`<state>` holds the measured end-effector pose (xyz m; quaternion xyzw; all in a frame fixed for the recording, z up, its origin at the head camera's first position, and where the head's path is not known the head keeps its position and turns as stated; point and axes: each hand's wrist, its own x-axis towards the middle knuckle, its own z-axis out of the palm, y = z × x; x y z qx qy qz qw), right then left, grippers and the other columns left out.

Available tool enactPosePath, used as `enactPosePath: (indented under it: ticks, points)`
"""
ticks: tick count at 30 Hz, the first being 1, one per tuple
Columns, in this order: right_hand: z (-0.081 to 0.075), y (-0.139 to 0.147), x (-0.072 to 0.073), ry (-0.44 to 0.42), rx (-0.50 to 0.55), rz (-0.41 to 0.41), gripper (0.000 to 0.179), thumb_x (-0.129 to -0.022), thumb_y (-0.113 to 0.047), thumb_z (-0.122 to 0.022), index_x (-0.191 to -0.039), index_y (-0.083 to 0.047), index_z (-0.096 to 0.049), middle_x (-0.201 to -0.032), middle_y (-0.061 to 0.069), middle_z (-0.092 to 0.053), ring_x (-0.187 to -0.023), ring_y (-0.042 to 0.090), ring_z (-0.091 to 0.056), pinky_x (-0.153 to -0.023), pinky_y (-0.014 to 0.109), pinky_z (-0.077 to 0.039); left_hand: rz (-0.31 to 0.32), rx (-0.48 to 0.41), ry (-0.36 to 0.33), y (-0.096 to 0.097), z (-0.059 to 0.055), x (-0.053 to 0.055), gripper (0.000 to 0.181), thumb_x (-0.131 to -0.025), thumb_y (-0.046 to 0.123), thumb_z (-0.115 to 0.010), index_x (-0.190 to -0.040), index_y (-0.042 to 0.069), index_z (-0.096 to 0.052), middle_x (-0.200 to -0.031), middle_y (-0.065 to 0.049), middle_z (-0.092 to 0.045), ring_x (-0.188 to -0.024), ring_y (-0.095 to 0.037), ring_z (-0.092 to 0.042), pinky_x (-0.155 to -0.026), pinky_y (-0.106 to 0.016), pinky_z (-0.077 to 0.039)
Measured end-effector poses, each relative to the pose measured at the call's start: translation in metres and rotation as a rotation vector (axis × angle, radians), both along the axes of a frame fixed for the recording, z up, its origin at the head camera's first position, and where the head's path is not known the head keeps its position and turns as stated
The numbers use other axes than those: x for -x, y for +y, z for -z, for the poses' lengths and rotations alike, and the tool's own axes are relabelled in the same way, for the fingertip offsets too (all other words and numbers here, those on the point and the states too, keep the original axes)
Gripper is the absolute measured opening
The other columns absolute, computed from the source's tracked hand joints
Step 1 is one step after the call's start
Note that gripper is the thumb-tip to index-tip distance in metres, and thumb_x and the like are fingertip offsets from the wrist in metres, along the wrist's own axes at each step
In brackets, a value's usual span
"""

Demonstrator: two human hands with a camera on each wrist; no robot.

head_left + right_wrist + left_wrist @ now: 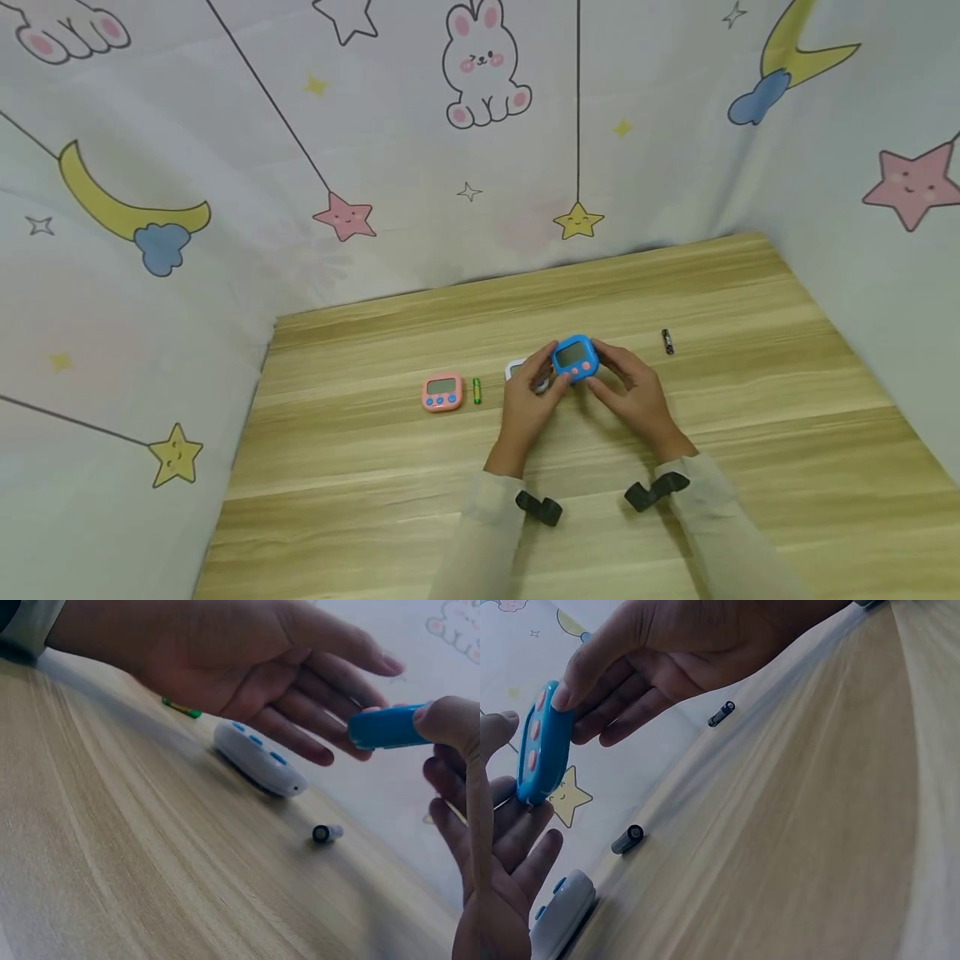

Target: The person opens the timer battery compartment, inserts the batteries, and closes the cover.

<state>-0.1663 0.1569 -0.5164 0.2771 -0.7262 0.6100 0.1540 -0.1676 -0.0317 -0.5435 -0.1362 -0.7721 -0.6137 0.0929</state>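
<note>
A blue digital timer with a grey screen and pink-orange buttons is held up off the table, face towards the head view. My right hand pinches its right side, the thumb on the near edge and fingers behind. At the timer's left side is my left hand, its fingers touching the edge and its thumb lifted away. Partly hidden below the left hand, a white timer with blue buttons lies on the table. Close to it lies a dark battery, hidden in the head view.
Left of the hands lie a pink timer with blue buttons and a green battery. Another black battery is on the right. A patterned cloth borders the wooden table at the back and sides.
</note>
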Motion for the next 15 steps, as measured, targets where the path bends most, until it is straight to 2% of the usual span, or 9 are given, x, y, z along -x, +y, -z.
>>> enactPosePath:
  ticks: [2, 5, 9, 15]
  points:
    - [-0.0002, -0.0006, 0.0000, 0.016, -0.008, 0.008, 0.058, -0.075, 0.022, -0.070, -0.129, 0.016, -0.051, -0.124, 0.030, -0.056, -0.117, 0.017, -0.057, -0.096, 0.037, -0.046, 0.014, -0.021, -0.025, 0.0013, 0.0016, 0.0006, 0.056, -0.092, 0.029, -0.068, -0.143, 0.019, -0.049, -0.141, -0.001, -0.052, -0.121, -0.018, -0.056, -0.094, -0.032, -0.048]
    - [0.0008, -0.0020, -0.0004, 0.035, -0.004, 0.009, 0.057, -0.073, 0.023, -0.071, -0.126, 0.016, -0.052, -0.123, 0.029, -0.056, -0.117, 0.018, -0.057, -0.094, 0.041, -0.047, 0.043, -0.066, -0.054, 0.0032, 0.0032, 0.0009, 0.060, -0.093, 0.029, -0.068, -0.145, 0.013, -0.046, -0.144, -0.005, -0.048, -0.125, -0.021, -0.052, -0.095, -0.033, -0.047]
    - [0.0029, -0.0035, 0.0002, 0.046, 0.021, -0.008, 0.052, -0.072, 0.025, -0.070, -0.121, 0.015, -0.056, -0.118, 0.026, -0.059, -0.114, 0.025, -0.059, -0.094, 0.042, -0.046, 0.072, -0.160, -0.073, 0.0061, 0.0036, 0.0012, 0.064, -0.092, 0.028, -0.069, -0.146, 0.008, -0.043, -0.146, -0.008, -0.045, -0.128, -0.023, -0.050, -0.097, -0.032, -0.046]
    - [0.0029, -0.0054, 0.0001, 0.058, 0.005, -0.018, 0.044, -0.074, 0.022, -0.071, -0.115, 0.012, -0.060, -0.113, 0.020, -0.062, -0.109, 0.032, -0.060, -0.093, 0.043, -0.047, 0.106, -0.248, -0.118, 0.0083, 0.0042, 0.0017, 0.066, -0.091, 0.018, -0.070, -0.148, 0.004, -0.038, -0.148, -0.011, -0.042, -0.131, -0.027, -0.046, -0.099, -0.034, -0.044]
